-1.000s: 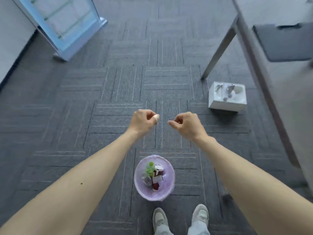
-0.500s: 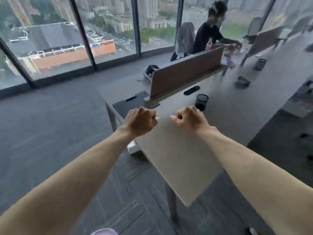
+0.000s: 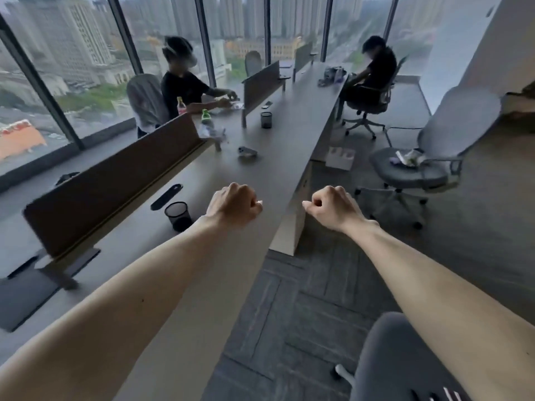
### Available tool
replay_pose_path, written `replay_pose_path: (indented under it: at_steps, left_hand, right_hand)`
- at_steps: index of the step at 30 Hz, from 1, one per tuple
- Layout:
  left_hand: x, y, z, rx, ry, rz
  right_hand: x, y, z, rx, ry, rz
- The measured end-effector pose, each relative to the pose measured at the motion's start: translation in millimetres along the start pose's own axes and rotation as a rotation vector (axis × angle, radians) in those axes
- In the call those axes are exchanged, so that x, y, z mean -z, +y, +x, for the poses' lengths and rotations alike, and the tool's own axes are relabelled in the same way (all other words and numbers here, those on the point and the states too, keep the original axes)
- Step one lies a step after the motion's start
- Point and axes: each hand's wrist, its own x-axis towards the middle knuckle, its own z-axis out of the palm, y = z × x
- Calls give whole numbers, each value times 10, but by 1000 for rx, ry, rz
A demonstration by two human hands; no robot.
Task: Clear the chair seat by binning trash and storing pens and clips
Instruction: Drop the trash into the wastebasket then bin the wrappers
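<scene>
My left hand (image 3: pixel 234 206) and my right hand (image 3: pixel 333 208) are held out in front of me as closed fists with nothing in them, above the desk's near edge. A grey office chair (image 3: pixel 411 176) stands farther off to the right, beside the desk. Crumpled wrappers and small bits of trash (image 3: pixel 406 159) lie on its seat. A black mesh pen cup (image 3: pixel 178 217) stands on the desk just left of my left hand. The bin is out of view.
A long grey desk (image 3: pixel 260 169) with brown dividers (image 3: pixel 115 180) runs away from me. A second mesh cup (image 3: pixel 266 120), bottles (image 3: pixel 206 117) and small items sit farther along. Two people sit at the far end. Another chair's back (image 3: pixel 399 360) is at bottom right.
My view has swung up from the floor and the lined bin to the desk, then right until the littered chair shows. Both fists have stayed closed and side by side.
</scene>
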Motion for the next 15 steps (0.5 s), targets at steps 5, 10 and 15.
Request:
replay_pose_path:
  at_steps: [5, 10, 15]
  left_hand:
    - [-454, 495, 937, 61, -69, -270]
    - [-1041, 828, 2179, 61, -167, -493]
    - [-1534, 1126, 3585, 17, -260, -548]
  right_hand:
    - [128, 875, 441, -171, 67, 191]
    - [181, 1772, 1275, -362, 104, 400]
    - [249, 2689, 2215, -555, 175, 585]
